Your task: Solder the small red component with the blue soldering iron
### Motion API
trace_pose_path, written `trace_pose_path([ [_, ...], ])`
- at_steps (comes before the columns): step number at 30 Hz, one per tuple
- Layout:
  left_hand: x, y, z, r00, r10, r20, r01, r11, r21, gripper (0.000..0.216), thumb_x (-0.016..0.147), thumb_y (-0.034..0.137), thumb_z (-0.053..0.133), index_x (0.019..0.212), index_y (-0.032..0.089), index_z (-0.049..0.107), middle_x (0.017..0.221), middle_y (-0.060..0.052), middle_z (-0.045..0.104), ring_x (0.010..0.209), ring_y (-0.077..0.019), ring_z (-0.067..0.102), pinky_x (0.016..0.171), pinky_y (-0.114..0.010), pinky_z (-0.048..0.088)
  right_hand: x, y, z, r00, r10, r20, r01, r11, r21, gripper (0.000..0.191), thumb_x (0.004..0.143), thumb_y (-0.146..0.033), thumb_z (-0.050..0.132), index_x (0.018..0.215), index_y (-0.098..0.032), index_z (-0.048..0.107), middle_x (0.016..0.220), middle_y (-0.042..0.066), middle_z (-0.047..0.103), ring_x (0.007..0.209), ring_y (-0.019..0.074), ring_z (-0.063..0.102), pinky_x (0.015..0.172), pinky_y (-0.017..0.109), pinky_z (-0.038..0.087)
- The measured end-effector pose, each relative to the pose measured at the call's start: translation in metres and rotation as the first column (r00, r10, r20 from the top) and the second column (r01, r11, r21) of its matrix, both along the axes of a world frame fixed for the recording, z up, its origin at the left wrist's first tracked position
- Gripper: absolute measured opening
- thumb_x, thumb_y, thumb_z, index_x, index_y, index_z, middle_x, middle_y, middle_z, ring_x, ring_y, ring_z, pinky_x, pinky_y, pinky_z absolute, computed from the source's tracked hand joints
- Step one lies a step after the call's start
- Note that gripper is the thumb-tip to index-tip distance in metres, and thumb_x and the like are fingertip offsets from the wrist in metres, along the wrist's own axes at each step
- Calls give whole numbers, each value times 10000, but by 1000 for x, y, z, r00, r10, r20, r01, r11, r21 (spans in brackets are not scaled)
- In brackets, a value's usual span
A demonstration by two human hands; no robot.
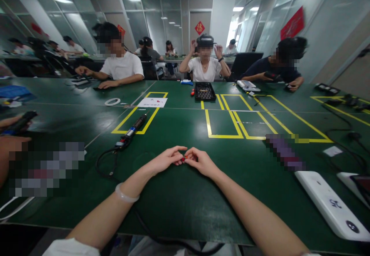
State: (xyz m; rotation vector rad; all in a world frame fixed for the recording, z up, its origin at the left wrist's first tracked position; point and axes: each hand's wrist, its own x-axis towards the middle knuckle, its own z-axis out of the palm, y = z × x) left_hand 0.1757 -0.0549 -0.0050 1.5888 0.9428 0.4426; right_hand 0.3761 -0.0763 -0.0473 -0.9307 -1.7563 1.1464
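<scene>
Above the middle of the green table, my left hand and my right hand meet with their fingertips almost touching. Pinched in my left fingers is a small red piece. A tiny orange-red piece shows at my right fingertips. Both are too small to tell their kind, and whether they are joined is unclear. To the left of my hands lies a black electric screwdriver with a blue band, its tip pointing away and its cable curling back.
Yellow tape marks boxes on the green table. Further back are a white paper sheet, a tape roll and a black tray of small parts. A white power bank lies at right. Co-workers sit opposite and at left.
</scene>
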Motion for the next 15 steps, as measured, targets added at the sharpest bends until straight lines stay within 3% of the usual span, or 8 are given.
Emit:
trace_pose_path([
  [4,7,-4,1,999,5,-32,4,965,263,422,880,424,518,1224,181,514,942,-39,638,849,-154,594,798,-291,459,1,7,-4,987,-46,-154,18,983,-181,322,836,-482,584,825,-161,559,658,-4,604,556,106,547,540,227,420],
  [7,11,-9,4,996,-1,-87,37,909,415,302,867,388,552,1096,191,565,975,-36,653,877,-155,611,816,-278,462,2,10,-6,985,-44,-164,5,974,-229,366,837,-520,569,790,-157,557,612,-6,598,519,102,540,496,216,387],
  [10,11,-10,4,992,29,-121,34,874,485,208,887,357,519,996,193,586,943,-28,664,874,-154,620,812,-270,464,1,9,-8,980,-28,-197,-18,973,-228,344,825,-504,599,832,-164,549,633,-13,598,530,101,547,500,213,391],
  [15,7,-8,1,986,36,-164,52,864,501,218,889,376,516,982,195,594,919,-22,671,864,-158,628,787,-266,468,-1,8,-13,976,-16,-217,-24,983,-182,341,750,-408,723,930,-181,543,739,-19,593,597,102,563,576,231,445],
])
